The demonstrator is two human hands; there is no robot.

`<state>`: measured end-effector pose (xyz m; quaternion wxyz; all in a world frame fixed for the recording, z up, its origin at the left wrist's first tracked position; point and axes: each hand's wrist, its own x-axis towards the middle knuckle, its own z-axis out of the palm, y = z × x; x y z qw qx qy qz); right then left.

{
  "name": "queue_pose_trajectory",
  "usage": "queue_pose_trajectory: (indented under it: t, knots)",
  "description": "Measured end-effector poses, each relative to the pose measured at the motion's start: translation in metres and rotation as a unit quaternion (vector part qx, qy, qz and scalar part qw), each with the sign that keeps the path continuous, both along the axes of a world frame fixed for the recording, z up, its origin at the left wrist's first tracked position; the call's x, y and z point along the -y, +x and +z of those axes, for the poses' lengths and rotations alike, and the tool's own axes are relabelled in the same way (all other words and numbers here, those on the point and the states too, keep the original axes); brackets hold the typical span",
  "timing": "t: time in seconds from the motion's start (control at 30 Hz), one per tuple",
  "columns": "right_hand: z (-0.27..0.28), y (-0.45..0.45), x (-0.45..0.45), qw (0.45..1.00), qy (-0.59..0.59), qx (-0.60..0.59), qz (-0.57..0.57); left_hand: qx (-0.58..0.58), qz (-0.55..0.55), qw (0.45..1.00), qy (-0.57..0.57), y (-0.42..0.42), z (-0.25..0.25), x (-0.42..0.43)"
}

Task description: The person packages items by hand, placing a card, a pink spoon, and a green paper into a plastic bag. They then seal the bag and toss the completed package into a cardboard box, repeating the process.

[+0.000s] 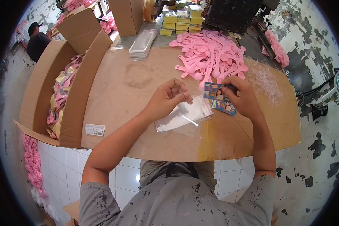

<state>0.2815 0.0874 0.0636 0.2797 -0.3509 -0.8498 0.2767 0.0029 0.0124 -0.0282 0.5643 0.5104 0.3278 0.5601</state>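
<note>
My right hand (242, 98) pinches a blue printed card (213, 90) with small pictures on it. Just below it, a stack of similar cards (225, 106) lies on the cardboard. My left hand (170, 97) is closed, thumb against curled fingers, over the plastic bags; what it holds, if anything, I cannot make out. Under and between the hands lies a pile of clear plastic bags (179, 119). Beyond my right hand spreads a heap of pink plastic spoons (214, 52), the nearest almost touching the card.
An open cardboard box (69, 124) with packed pink items stands at the left. Clear sleeves (143, 43) and stacks of yellow-edged cards (181, 22) sit at the back. Thin plastic strips (267, 81) lie at the right. Another person (37, 42) is far left.
</note>
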Motion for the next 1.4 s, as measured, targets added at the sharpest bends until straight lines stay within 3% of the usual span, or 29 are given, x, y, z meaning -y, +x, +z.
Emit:
queue_pose_trajectory:
  t: [0.07, 0.17, 0.37, 0.47, 0.57, 0.67, 0.77, 0.87, 0.97, 1.07, 1.17, 1.3, 1.4]
  knots:
    - [0.001, -0.012, -0.003, 0.999, -0.035, 0.0, 0.015, -0.028, 0.011, 0.999, -0.02, 0.0, 0.008, 0.005]
    - [-0.009, -0.025, -0.008, 0.985, -0.077, -0.154, 0.028, -0.045, 0.023, 0.998, -0.029, -0.002, 0.017, 0.009]
    - [-0.017, -0.026, -0.008, 0.989, -0.017, -0.107, 0.098, -0.064, 0.034, 0.997, -0.016, 0.001, 0.022, 0.013]
    - [-0.022, -0.034, -0.009, 0.974, 0.132, -0.056, 0.173, -0.125, 0.031, 0.992, -0.006, 0.003, 0.025, 0.019]
    - [-0.035, -0.049, 0.013, 0.97, -0.135, -0.158, 0.127, -0.179, 0.024, 0.983, 0.0, 0.005, 0.028, 0.023]
    - [-0.045, -0.054, 0.012, 0.952, -0.162, -0.249, 0.07, -0.18, 0.047, 0.983, -0.007, 0.005, 0.03, 0.023]
    - [-0.059, -0.044, 0.006, 0.953, -0.167, -0.241, 0.078, -0.134, 0.065, 0.989, -0.01, 0.005, 0.028, 0.02]
    - [-0.048, -0.04, 0.01, 0.979, -0.065, -0.098, 0.168, -0.124, 0.068, 0.989, -0.032, 0.006, 0.032, 0.022]
    - [-0.045, -0.042, 0.008, 0.971, -0.053, -0.048, 0.229, -0.151, 0.062, 0.986, -0.018, 0.006, 0.029, 0.021]
    - [-0.052, -0.041, -0.013, 0.991, -0.039, -0.096, 0.09, -0.139, 0.056, 0.988, -0.029, 0.004, 0.023, 0.017]
    - [-0.058, -0.045, -0.041, 0.991, 0.12, -0.007, -0.05, -0.115, 0.044, 0.992, -0.04, 0.003, 0.015, 0.013]
    - [-0.066, -0.051, -0.06, 0.977, 0.159, 0.131, -0.059, -0.124, 0.005, 0.99, -0.06, -0.001, 0.022, 0.015]
    - [-0.068, -0.056, -0.067, 0.979, 0.164, 0.078, -0.092, -0.122, -0.009, 0.991, -0.052, -0.004, 0.016, 0.012]
